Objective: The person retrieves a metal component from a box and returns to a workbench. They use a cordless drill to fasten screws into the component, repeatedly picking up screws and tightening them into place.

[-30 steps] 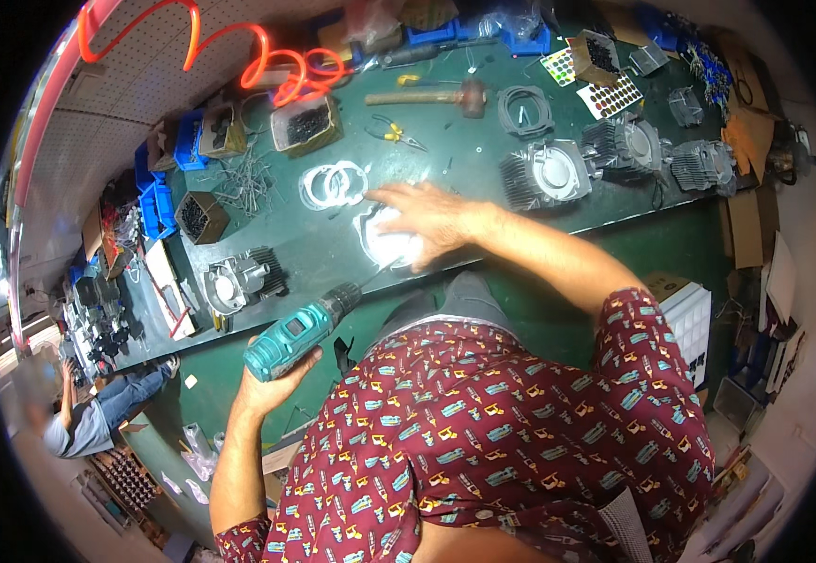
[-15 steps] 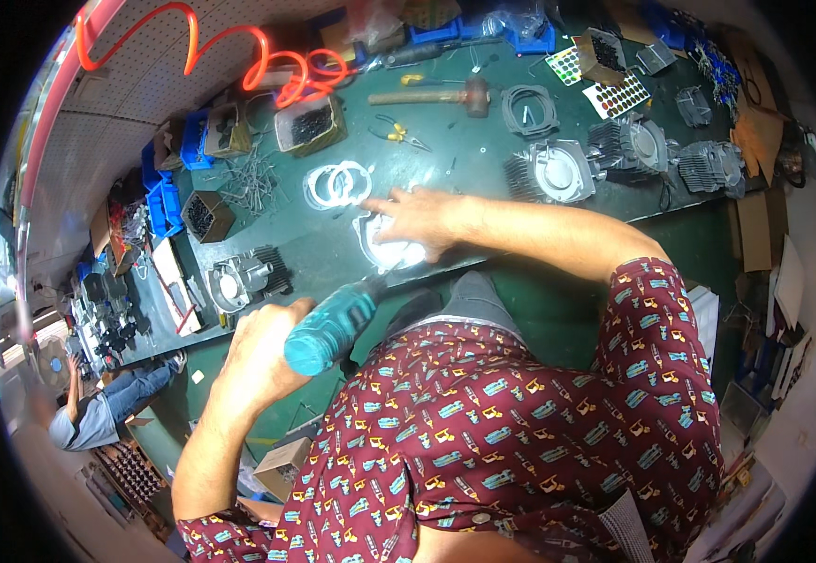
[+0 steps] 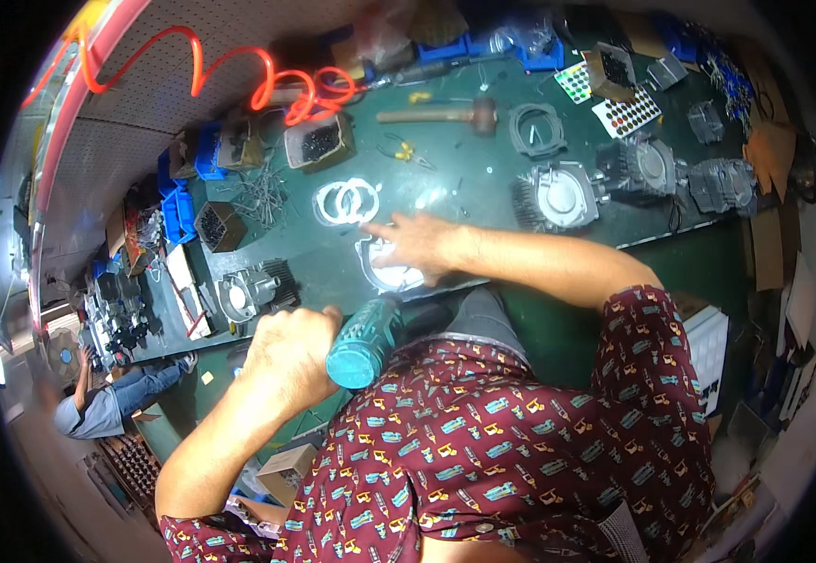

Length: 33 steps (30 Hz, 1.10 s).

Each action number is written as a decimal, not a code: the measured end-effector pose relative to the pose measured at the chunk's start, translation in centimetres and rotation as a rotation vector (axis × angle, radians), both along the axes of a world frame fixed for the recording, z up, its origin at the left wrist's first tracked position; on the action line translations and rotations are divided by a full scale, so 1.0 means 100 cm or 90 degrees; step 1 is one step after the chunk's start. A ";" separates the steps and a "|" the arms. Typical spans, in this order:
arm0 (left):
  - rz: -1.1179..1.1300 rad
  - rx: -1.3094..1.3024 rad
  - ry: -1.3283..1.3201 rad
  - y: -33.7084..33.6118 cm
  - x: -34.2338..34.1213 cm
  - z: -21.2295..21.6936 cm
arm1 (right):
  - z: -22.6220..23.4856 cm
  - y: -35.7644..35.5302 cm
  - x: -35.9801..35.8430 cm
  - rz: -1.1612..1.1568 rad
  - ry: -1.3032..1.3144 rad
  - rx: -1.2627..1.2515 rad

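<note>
The green workbench (image 3: 483, 178) carries the heaviest items toward its right side: a finned metal housing with a round bore (image 3: 558, 195), a second dark finned housing (image 3: 640, 167) just beside it, and a third (image 3: 722, 183) near the bench end. A similar housing (image 3: 248, 293) sits at the left front edge. Should the bench be jolted, this one looks most liable to slide off, being so near the edge.

The teal power drill (image 3: 366, 342) is held in the left hand (image 3: 290, 352), fingers closed fully round its grip, the body pointing up toward the bench front. The trigger finger is not visible, so whether the tool is running cannot be told. The main hazard, in the inspector's judgement, is the bit end approaching the other hand.

The right hand (image 3: 422, 246) lies flat, fingers spread, pressing on a pale ring-shaped cover plate (image 3: 391, 274) at the bench's front edge; it grips nothing. If the plate is held by palm pressure alone, it may spin or skid off under torque.

Two white gasket rings (image 3: 347, 200) lie just behind the hand. A mallet (image 3: 441, 115), a box of dark screws (image 3: 319, 143) and loose fasteners (image 3: 258, 192) lie well apart; stray screws could be swept off by a sleeve.
</note>
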<state>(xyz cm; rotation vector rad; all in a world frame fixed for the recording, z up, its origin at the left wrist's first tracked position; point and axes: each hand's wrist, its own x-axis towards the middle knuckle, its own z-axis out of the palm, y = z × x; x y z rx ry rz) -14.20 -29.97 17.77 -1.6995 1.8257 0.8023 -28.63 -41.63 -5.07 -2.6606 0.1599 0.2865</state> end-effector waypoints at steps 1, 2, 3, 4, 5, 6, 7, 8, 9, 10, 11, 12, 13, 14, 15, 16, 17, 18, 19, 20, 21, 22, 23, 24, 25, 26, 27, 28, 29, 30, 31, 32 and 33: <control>0.003 -0.019 0.016 0.003 0.002 -0.003 | 0.000 -0.001 -0.001 0.007 -0.010 -0.013; 0.022 -0.013 0.001 0.003 0.001 0.000 | 0.002 -0.005 0.000 0.011 -0.011 -0.011; 0.099 0.000 0.080 0.009 0.008 0.002 | 0.000 0.000 0.001 0.004 -0.016 0.008; 0.167 0.003 0.169 0.014 0.019 -0.002 | -0.003 0.000 0.000 -0.009 -0.015 0.016; 0.203 -0.037 0.191 0.021 0.024 -0.006 | 0.000 0.000 0.000 0.001 -0.005 0.014; 0.217 -0.090 0.227 0.025 0.026 -0.010 | -0.003 0.000 0.000 -0.002 -0.002 0.015; 0.235 -0.076 0.216 0.030 0.025 -0.006 | -0.005 0.003 0.003 0.000 -0.013 0.010; 0.253 -0.060 0.207 0.033 0.025 -0.005 | -0.001 0.003 0.005 0.001 -0.022 0.004; 0.252 -0.087 0.195 0.038 0.024 -0.004 | 0.004 0.003 0.005 0.005 0.011 0.000; 0.287 -0.096 0.209 0.043 0.021 -0.004 | 0.009 0.003 0.004 -0.001 0.002 0.003; 0.310 -0.120 0.218 0.049 0.022 -0.002 | 0.015 0.000 0.003 -0.006 0.030 0.030; 0.334 -0.144 0.227 0.054 0.023 0.001 | 0.022 -0.004 0.003 -0.011 0.058 0.057; 0.349 -0.152 0.239 0.061 0.026 0.004 | 0.023 -0.007 0.003 -0.003 0.049 0.068; 0.359 -0.177 0.225 0.071 0.031 0.002 | 0.025 -0.010 0.005 0.010 0.071 0.079; 0.418 -0.189 0.241 0.079 0.034 0.005 | 0.028 -0.014 0.007 0.008 0.056 0.088; 0.470 -0.201 0.260 0.086 0.036 0.007 | 0.030 -0.017 0.008 0.001 0.043 0.095; 0.493 -0.230 0.276 0.095 0.040 0.005 | 0.011 -0.025 0.013 -0.007 -0.057 0.125; 0.516 -0.259 0.291 0.105 0.044 0.001 | -0.008 -0.037 0.022 -0.014 -0.158 0.155; 0.546 -0.288 0.304 0.118 0.047 -0.006 | 0.000 -0.051 0.042 -0.055 -0.098 0.193; 0.592 -0.358 0.345 0.131 0.045 -0.016 | -0.002 -0.064 0.056 -0.107 -0.218 0.197; 0.656 -0.314 0.366 0.135 0.045 -0.017 | -0.016 -0.082 0.074 -0.118 -0.253 0.142; 0.723 -0.269 0.382 0.141 0.044 -0.017 | -0.025 -0.097 0.095 -0.137 -0.255 0.088; 0.732 -0.285 0.376 0.152 0.044 -0.026 | -0.032 -0.107 0.116 -0.147 -0.334 0.102; 0.785 -0.292 0.409 0.157 0.040 -0.037 | -0.051 -0.124 0.137 -0.147 -0.294 0.088; 0.774 -0.345 0.395 0.157 0.038 -0.044 | -0.068 -0.138 0.157 -0.116 -0.291 0.061; 0.756 -0.397 0.384 0.154 0.036 -0.050 | -0.090 -0.153 0.176 -0.122 -0.223 0.017; 0.795 -0.413 0.392 0.160 0.033 -0.056 | -0.093 -0.160 0.199 -0.107 -0.178 -0.007; 0.843 -0.374 0.376 0.164 0.031 -0.055 | -0.096 -0.165 0.216 -0.097 -0.132 -0.033; 0.855 -0.373 0.371 0.170 0.030 -0.060 | -0.104 -0.173 0.230 -0.085 -0.124 -0.046; 0.864 -0.370 0.366 0.177 0.030 -0.064 | -0.112 -0.179 0.241 -0.076 -0.115 -0.059; 0.875 -0.367 0.340 0.181 0.028 -0.069 | -0.123 -0.185 0.249 -0.053 -0.097 -0.069; 0.914 -0.375 0.341 0.189 0.025 -0.075 | -0.124 -0.187 0.261 -0.018 -0.044 -0.091; 0.934 -0.383 0.328 0.194 0.023 -0.078 | -0.125 -0.188 0.269 0.001 -0.021 -0.115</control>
